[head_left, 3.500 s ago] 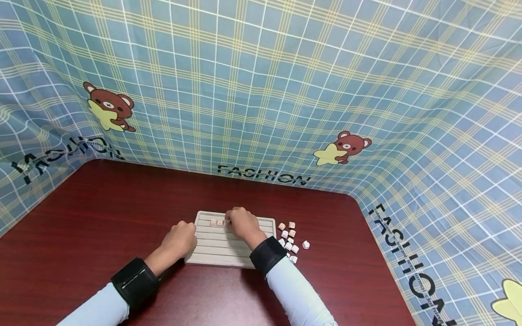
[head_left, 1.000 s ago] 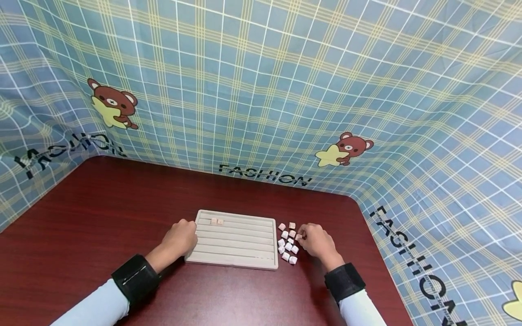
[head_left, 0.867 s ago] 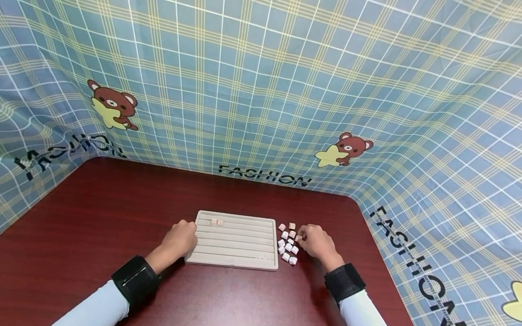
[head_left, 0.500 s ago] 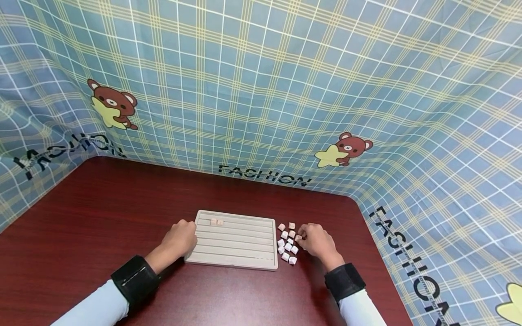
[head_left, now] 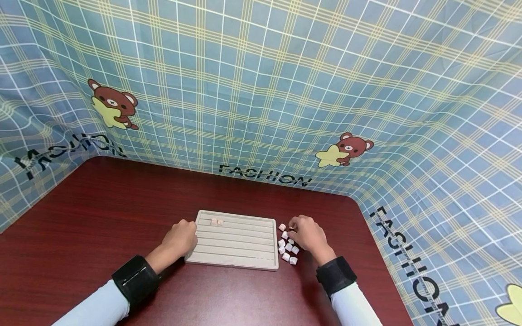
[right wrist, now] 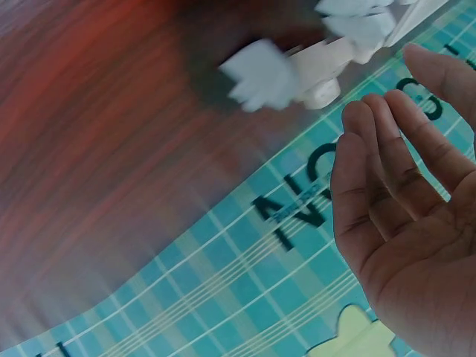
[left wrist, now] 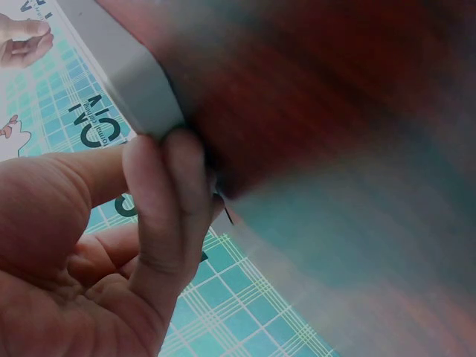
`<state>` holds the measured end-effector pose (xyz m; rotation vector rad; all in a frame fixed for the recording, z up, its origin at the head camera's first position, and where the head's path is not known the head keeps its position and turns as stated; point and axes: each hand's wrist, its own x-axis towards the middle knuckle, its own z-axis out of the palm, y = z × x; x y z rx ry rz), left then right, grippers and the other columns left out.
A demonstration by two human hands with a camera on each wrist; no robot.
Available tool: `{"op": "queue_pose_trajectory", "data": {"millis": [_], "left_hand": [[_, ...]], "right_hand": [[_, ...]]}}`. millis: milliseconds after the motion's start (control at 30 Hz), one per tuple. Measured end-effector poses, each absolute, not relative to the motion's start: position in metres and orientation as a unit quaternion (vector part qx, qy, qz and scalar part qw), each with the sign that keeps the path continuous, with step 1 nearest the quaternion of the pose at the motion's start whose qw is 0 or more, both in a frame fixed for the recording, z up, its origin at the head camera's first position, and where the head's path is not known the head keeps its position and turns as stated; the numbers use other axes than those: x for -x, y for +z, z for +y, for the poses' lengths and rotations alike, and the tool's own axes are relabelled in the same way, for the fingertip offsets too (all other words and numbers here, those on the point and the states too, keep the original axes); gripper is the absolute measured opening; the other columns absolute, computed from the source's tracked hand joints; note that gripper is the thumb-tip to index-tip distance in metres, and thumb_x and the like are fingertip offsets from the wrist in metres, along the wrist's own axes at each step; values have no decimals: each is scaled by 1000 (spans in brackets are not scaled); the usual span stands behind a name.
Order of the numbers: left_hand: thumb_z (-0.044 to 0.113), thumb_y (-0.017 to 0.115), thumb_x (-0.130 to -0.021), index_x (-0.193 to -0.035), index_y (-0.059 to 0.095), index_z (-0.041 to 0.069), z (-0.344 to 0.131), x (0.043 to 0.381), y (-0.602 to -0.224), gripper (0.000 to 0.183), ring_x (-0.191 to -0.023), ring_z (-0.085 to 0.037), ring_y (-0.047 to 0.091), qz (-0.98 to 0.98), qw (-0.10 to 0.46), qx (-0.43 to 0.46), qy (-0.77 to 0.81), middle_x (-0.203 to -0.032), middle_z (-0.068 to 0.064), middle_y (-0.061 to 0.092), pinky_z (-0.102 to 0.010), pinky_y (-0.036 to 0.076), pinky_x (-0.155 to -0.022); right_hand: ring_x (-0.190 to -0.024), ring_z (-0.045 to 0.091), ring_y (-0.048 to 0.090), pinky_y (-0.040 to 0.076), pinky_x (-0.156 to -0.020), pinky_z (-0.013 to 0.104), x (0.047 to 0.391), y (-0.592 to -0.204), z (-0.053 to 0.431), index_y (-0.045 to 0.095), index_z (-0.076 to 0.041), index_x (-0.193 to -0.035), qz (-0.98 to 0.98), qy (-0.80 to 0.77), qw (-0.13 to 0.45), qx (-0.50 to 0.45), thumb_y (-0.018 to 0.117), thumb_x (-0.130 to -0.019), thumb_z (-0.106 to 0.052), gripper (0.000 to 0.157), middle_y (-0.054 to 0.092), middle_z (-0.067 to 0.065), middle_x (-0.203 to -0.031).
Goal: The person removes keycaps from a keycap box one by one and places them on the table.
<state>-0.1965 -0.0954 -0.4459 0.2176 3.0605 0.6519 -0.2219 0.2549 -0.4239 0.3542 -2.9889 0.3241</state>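
Observation:
A pale slotted tray lies on the table, with two pinkish keycaps seated side by side in its top row. My left hand grips the tray's left edge; in the left wrist view, thumb and fingers pinch its corner. Right of the tray lies a loose group of white keycaps and a pinkish keycap. Over the upper right of this group is my right hand, partly hiding it. In the right wrist view a gap shows between thumb and fingers, close to blurred keycaps.
The dark red table surrounds the tray. A blue checked cloth with printed bears and stars rises behind it and along both sides. A black band is worn on each wrist.
My right hand was over the tray's top row, where three keycaps showed, then pinched a keycap right of the group. Now it has shifted slightly left and away from me. My left hand has stayed.

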Motion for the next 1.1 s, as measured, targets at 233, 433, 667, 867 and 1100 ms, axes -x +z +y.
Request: {"op": "queue_pose_trajectory", "data": {"millis": [233,433,667,867,1100], "left_hand": [[-5,54,-76,-68,62,-2,-94,196,-446,11,-54,-21,51,975,-1,-73,208,-67,-17,58,-36,47,-42],[-4,55,-76,-69,63,-3,-94,196,-447,10,-54,-21,51,976,-4,-71,205,-67,-18,60,-37,48,-43],[-4,56,-77,-71,64,-4,-93,196,-447,10,-53,-20,50,977,-8,-74,201,-66,-17,59,-36,47,-42],[-4,55,-77,-69,63,-3,-94,198,-446,11,-53,-20,49,977,-11,-76,201,-64,-16,58,-36,45,-42],[-3,56,-76,-64,61,-1,-95,194,-447,13,-53,-20,50,976,-19,-84,202,-63,-16,58,-37,47,-43]], "right_hand": [[-66,15,59,50,-51,35,227,-423,229,71,-8,-92,-978,134,67,-145,72,-76,-17,18,65,7,-84],[-77,18,63,55,-58,37,230,-422,202,70,-9,-99,-976,123,56,-170,74,-76,-21,26,66,7,-90],[-82,20,64,56,-63,40,235,-420,168,70,-11,-100,-970,126,60,-197,73,-76,-23,27,67,6,-94],[-84,18,64,57,-65,39,240,-419,139,70,-13,-101,-969,118,50,-210,71,-78,-25,26,68,4,-95],[-83,18,65,56,-65,37,241,-424,110,70,-11,-102,-963,126,42,-233,70,-79,-25,26,68,4,-95]]}}
